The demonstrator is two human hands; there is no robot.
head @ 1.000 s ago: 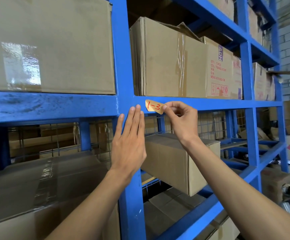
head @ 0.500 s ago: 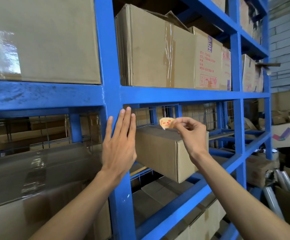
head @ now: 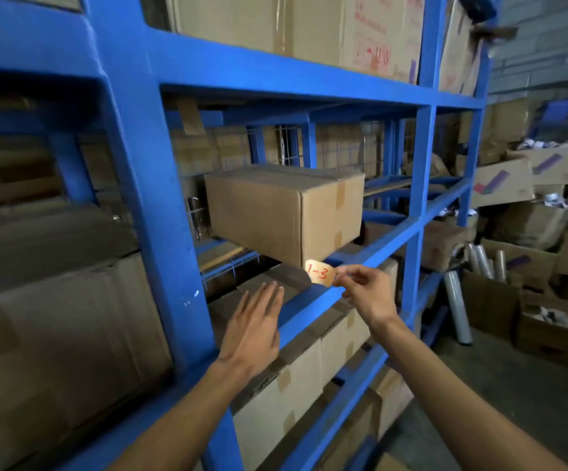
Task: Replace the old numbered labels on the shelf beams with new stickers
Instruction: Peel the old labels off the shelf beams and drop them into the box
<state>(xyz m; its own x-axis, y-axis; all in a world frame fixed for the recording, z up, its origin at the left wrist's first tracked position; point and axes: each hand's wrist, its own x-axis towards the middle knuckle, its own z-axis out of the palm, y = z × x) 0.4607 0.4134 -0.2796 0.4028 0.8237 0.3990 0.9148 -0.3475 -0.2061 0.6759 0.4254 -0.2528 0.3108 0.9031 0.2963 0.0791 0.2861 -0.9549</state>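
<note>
My right hand [head: 367, 294] pinches a small tan label [head: 320, 272] with "1-3" written in red, held in the air in front of the lower blue shelf beam [head: 370, 256]. My left hand [head: 255, 328] is flat with straight fingers, holding nothing, just right of the blue upright post [head: 153, 212] and in front of the lower beam. The upper blue beam [head: 275, 76] above shows no label on its visible face.
Cardboard boxes fill the shelves; one box [head: 282, 212] juts out over the lower beam just above the label. More boxes, some open, and several silver rolls [head: 457, 307] stand on the floor at the right.
The label has come off the upper beam and my right hand has carried it down to the lower beam. My left hand dropped from the upright post. The view tilted downward.
</note>
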